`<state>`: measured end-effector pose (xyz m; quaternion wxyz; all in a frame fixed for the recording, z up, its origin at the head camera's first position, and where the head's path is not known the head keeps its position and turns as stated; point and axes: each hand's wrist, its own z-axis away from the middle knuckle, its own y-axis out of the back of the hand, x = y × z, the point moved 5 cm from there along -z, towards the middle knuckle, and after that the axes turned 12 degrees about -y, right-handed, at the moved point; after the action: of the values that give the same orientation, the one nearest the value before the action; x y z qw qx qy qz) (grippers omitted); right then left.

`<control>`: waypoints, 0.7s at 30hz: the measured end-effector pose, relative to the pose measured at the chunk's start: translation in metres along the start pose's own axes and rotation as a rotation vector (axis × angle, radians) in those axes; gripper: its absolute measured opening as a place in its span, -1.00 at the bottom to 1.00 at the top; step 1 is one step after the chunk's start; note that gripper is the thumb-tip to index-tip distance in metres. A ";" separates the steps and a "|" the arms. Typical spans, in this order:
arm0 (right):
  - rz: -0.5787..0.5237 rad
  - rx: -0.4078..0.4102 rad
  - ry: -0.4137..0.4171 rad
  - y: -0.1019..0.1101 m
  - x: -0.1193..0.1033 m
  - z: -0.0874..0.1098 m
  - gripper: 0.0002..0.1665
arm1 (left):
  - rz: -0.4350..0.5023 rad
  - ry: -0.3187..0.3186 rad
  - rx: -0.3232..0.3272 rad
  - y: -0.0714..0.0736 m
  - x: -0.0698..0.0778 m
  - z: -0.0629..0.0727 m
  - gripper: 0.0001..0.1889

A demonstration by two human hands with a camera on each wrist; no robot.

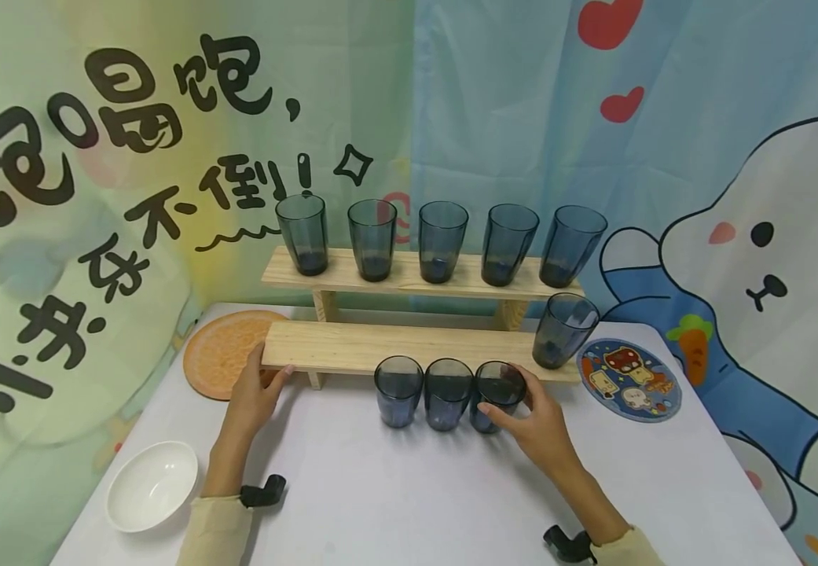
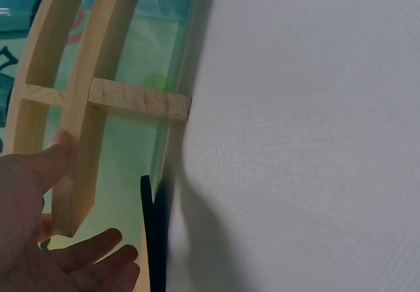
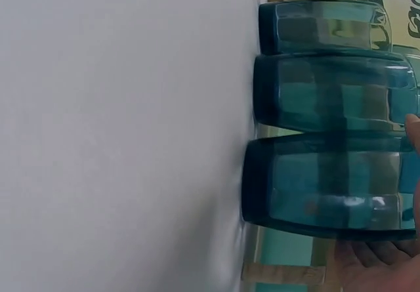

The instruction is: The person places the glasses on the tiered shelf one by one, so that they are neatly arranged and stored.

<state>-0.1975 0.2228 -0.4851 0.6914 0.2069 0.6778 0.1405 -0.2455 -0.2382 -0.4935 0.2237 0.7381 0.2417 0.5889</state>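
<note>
A two-step wooden stand (image 1: 394,344) stands on the white table. My left hand (image 1: 256,397) grips the left end of its lower plank (image 2: 79,134), thumb against the front edge, the other fingers partly extended. In front of the stand, several tinted drinking glasses were placed side by side: a left glass (image 1: 399,393), a middle glass (image 1: 447,395) and a right glass (image 1: 488,417). My right hand (image 1: 539,428) holds the right glass, thumb in front and fingers at its far right side. Another glass (image 1: 560,334) stands on the lower plank's right end.
Several matching glasses line the upper plank (image 1: 397,281). An orange round mat (image 1: 221,354) lies left of the stand, a patterned blue round mat (image 1: 631,381) right of it. A white bowl (image 1: 152,487) sits at the table's left edge. A printed curtain (image 1: 380,94) hangs behind.
</note>
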 end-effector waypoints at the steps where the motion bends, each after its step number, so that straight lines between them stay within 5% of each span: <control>1: -0.012 0.000 -0.001 -0.001 0.000 0.000 0.01 | -0.001 0.001 -0.001 0.000 0.000 0.000 -0.17; 21: -0.073 -0.010 0.012 -0.004 0.001 0.006 0.00 | 0.001 -0.007 0.005 0.001 0.003 0.002 -0.17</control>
<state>-0.1917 0.2190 -0.4884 0.6930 0.1779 0.6883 0.1198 -0.2433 -0.2378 -0.4910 0.2227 0.7408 0.2420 0.5857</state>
